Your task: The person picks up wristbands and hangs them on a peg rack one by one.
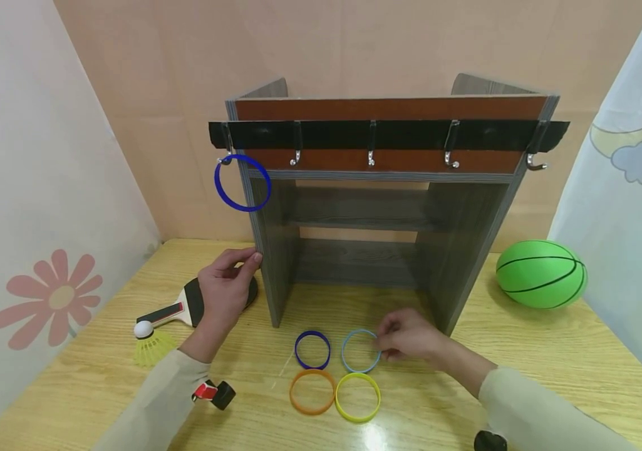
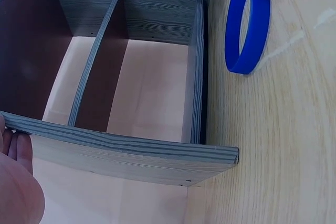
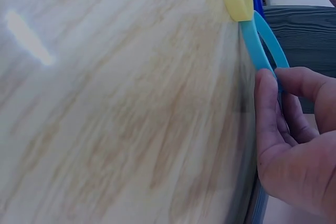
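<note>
My left hand (image 1: 223, 293) grips the front edge of the left side panel of a grey wooden shelf (image 1: 267, 250). In the left wrist view its fingertips (image 2: 23, 150) show against that panel. With thumb and fingers, my right hand (image 1: 409, 338) pinches the right side of a light blue ring (image 1: 344, 352), whose other side seems to be on the table. Beside it lie a dark blue ring (image 1: 329, 355), an orange ring (image 1: 310, 413) and a yellow ring (image 1: 357, 420). Another blue ring (image 1: 269, 188) hangs from the leftmost hook (image 1: 225, 160).
A black rail (image 1: 334, 134) with several metal hooks runs across the shelf's top front. At left, a table tennis paddle (image 1: 193, 303) lies partly behind my left hand, near a yellow shuttlecock (image 1: 151, 346). A green ball (image 1: 542, 274) sits right of the shelf.
</note>
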### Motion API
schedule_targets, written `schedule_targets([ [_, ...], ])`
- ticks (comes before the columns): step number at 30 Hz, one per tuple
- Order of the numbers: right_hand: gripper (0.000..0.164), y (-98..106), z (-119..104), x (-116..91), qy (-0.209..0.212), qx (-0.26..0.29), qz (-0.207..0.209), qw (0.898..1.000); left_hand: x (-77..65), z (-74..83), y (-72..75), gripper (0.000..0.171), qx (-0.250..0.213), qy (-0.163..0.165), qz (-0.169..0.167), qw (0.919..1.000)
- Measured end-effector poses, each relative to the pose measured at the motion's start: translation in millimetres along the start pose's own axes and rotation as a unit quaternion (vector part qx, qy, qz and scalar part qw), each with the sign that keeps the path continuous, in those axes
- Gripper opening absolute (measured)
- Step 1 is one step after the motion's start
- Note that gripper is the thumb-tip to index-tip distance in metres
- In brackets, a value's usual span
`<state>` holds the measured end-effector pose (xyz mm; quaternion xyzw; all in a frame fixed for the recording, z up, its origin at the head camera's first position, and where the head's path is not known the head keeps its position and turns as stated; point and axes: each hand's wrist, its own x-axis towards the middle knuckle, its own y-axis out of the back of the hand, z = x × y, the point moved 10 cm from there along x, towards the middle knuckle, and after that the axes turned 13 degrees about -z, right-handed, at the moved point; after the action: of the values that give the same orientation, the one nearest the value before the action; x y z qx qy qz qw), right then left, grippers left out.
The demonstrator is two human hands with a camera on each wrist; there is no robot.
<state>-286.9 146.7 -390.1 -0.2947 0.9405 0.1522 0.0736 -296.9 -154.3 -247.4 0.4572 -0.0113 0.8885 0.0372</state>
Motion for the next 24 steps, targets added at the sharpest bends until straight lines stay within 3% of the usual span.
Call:
schedule_targets([
  [6,0.014,6,-4,-8,0.002,0.021,-0.005,1.000,3.8,16.2,-6.0,0.007,0.016,0.006,-0.003,0.9999],
  [24,0.013,21,-58,-20,0.088,0.071,0.011,0.994,2.9,19.2,-6.9,0.006,0.010,-0.002,-0.003,0.9999],
])
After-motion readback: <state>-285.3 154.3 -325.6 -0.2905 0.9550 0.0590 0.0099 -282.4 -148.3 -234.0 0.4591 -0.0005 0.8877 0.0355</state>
